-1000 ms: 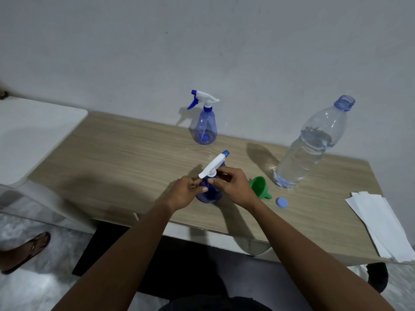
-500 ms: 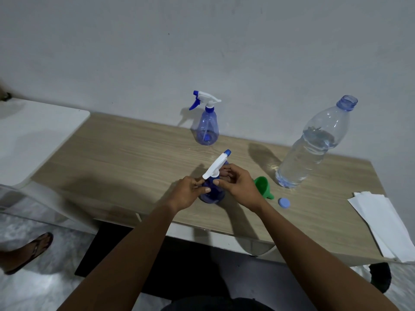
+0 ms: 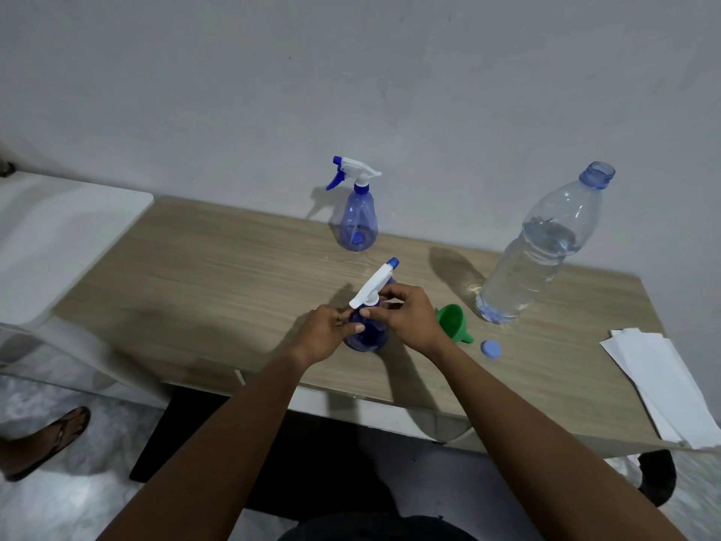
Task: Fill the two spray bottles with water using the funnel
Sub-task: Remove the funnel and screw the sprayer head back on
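Observation:
A blue spray bottle (image 3: pixel 368 338) stands near the front of the wooden table (image 3: pixel 218 283). My left hand (image 3: pixel 327 333) grips its body. My right hand (image 3: pixel 405 318) pinches the collar of its white spray head (image 3: pixel 372 285), which sits on the bottle's neck with its nozzle pointing away to the right. A second blue spray bottle (image 3: pixel 358 220) with its head on stands by the wall. The green funnel (image 3: pixel 454 322) lies on its side just right of my right hand. A large clear water bottle (image 3: pixel 538 259), uncapped and about two-thirds full, stands at the right.
The blue bottle cap (image 3: pixel 490 349) lies on the table beside the funnel. White paper sheets (image 3: pixel 663 380) lie at the right edge. A white surface (image 3: pixel 58 228) adjoins the table on the left. Someone's sandalled foot (image 3: pixel 43 443) is on the floor at lower left.
My right hand's fingers have shifted around the spray head's collar, and the head has turned slightly. The bottle stays in the same place under my left hand.

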A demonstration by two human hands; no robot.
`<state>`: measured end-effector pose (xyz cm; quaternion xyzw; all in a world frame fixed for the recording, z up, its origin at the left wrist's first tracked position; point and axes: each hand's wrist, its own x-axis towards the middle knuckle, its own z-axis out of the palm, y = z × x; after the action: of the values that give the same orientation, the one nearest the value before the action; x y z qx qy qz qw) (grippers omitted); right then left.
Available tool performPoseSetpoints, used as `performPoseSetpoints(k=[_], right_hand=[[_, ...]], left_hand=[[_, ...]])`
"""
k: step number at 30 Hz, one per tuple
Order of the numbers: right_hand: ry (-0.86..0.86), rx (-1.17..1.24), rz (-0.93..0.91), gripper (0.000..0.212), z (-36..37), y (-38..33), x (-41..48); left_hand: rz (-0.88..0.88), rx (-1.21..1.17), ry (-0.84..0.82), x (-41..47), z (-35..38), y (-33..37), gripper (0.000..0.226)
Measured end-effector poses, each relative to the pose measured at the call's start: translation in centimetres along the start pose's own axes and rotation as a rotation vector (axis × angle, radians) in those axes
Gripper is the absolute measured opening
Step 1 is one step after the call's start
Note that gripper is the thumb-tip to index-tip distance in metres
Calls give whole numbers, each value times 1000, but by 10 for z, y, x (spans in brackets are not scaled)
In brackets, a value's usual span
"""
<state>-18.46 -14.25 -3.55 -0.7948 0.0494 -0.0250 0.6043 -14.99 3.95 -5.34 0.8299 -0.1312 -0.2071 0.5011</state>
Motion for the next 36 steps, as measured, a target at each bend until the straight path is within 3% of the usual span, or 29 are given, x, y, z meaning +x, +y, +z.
performPoseSetpoints(k=[5, 11, 16, 21, 24, 27, 31, 36], right_hand=[[17, -26, -20, 26, 3, 0, -3], [-11, 9, -72, 23, -1, -3, -19], [-101, 180, 7, 23, -19, -14, -31], [-91, 289, 83, 22, -22, -21, -36], [74, 238, 130, 42, -15, -11, -39], [23, 261, 216, 70, -12, 1, -39], [-110, 312, 314, 43, -8, -1, -42], [-99, 338, 395, 28, -4, 4, -42]], left_hand=[[-10, 13, 4, -3, 1, 6, 30], [-29, 173, 87, -9, 10, 1, 20], [-29, -289, -127, -16, 4, 9, 44], [-120, -323, -260, -26, 4, 27, 36], [-177, -383, -253, -32, 10, 27, 34], [-260, -359, -298, -38, 12, 23, 34], [-365, -359, -377, -45, 11, 19, 33], [-403, -363, -406, -47, 13, 15, 21]])
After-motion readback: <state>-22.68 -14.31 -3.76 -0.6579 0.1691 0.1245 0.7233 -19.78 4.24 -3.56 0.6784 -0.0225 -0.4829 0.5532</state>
